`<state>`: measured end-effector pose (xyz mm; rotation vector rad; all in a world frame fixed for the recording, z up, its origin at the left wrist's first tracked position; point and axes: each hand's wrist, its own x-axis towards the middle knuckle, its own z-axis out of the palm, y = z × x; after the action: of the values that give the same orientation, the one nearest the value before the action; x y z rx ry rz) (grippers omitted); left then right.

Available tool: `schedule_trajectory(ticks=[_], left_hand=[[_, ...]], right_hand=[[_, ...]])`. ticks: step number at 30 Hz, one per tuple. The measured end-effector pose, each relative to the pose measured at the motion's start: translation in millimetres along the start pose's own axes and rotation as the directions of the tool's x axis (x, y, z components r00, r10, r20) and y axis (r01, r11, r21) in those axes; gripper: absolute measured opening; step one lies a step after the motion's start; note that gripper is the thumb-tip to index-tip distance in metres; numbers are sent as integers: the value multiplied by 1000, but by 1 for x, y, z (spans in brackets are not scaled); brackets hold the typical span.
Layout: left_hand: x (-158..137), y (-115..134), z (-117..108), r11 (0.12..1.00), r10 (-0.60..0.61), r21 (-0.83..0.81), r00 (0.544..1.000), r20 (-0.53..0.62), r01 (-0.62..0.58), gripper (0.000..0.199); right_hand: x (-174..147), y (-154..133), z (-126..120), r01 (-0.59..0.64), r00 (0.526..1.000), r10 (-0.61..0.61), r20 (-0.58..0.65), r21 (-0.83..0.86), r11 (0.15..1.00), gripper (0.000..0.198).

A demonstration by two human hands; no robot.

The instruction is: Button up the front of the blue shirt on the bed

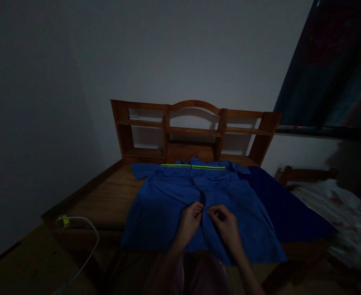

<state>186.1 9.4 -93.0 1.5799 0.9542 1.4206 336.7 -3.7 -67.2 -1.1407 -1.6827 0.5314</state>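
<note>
Now we see both hands, left hand and right hand, pinching the front opening of the blue jacket, spread flat across the desk by its near edge.

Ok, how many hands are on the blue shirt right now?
2. The left hand and the right hand both rest on the blue shirt near its front opening, fingertips close together at the middle. No other hands show.
</note>
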Motion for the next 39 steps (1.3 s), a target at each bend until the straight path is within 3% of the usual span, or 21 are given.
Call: schedule_trajectory(ticks=[12,20,29,34,39], left_hand=[[5,6,-7,987,-142,-76,990,-13,141,19],[10,-6,-9,957,-227,-187,974,-3,222,25],[7,-1,-9,957,-195,-222,981,-13,187,28],[6,0,-9,955,-204,-223,979,-25,193,30],[6,2,-8,966,-182,-195,982,-44,171,27]], right_hand=[[15,-7,0,127,977,-93,190,-177,976,9],[11,-9,2,176,975,-135,178,-243,954,12],[11,-10,5,189,975,-151,161,-255,948,18],[10,-15,8,76,995,-62,76,-193,978,19],[15,2,14,-124,992,121,39,79,989,28]])
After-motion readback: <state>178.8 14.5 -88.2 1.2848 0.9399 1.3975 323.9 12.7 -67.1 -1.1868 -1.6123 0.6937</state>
